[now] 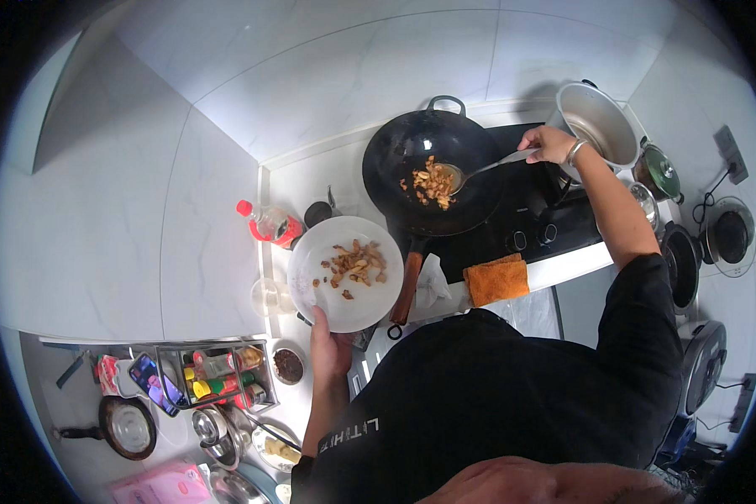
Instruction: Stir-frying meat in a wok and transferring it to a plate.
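Note:
My left hand grips the near rim of a white plate, which carries browned, fried pieces of food. The plate is beside the wok's wooden handle. My right hand holds the handle of a metal ladle. The ladle's bowl rests inside a black wok on the hob, against more browned pieces and some liquid. What exactly the pieces are, I cannot tell.
A large metal pot stands on the hob's right side. An orange cloth lies along the front edge. A red-capped plastic bottle is left of the wok. A wire rack holds condiment bottles, near a bowl of dark contents.

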The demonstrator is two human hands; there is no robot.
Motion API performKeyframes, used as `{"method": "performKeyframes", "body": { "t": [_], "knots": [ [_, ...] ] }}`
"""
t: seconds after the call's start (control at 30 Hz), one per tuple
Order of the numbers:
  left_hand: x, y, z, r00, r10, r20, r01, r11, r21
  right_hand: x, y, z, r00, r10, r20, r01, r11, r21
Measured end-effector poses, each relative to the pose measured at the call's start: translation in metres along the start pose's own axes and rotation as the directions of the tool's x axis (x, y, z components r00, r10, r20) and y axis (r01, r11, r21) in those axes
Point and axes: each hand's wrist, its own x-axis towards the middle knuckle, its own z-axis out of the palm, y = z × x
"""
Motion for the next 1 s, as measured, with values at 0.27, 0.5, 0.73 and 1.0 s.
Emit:
{"method": "performKeyframes", "body": {
  "t": [0.27,0.5,0.73,1.0],
  "knots": [
    [-0.004,-0.001,0.001,1.0,-0.002,-0.023,0.002,1.0,0.01,0.014,0.007,0.007,0.998,-0.014,0.059,0.009,0.997,0.08],
    [-0.006,-0.002,0.001,1.0,0.013,-0.024,-0.013,1.0,0.004,0.019,-0.004,0.011,0.997,-0.024,0.071,0.017,0.996,0.088],
    [-0.008,-0.001,0.002,0.999,0.002,-0.052,-0.002,1.0,-0.006,0.028,-0.003,0.012,0.995,-0.025,0.097,0.015,0.995,0.101],
    [-0.01,-0.001,0.0,0.999,-0.001,-0.046,0.001,1.0,-0.002,0.039,-0.01,0.013,0.991,-0.097,0.087,0.081,0.982,0.17]
  ]
}}
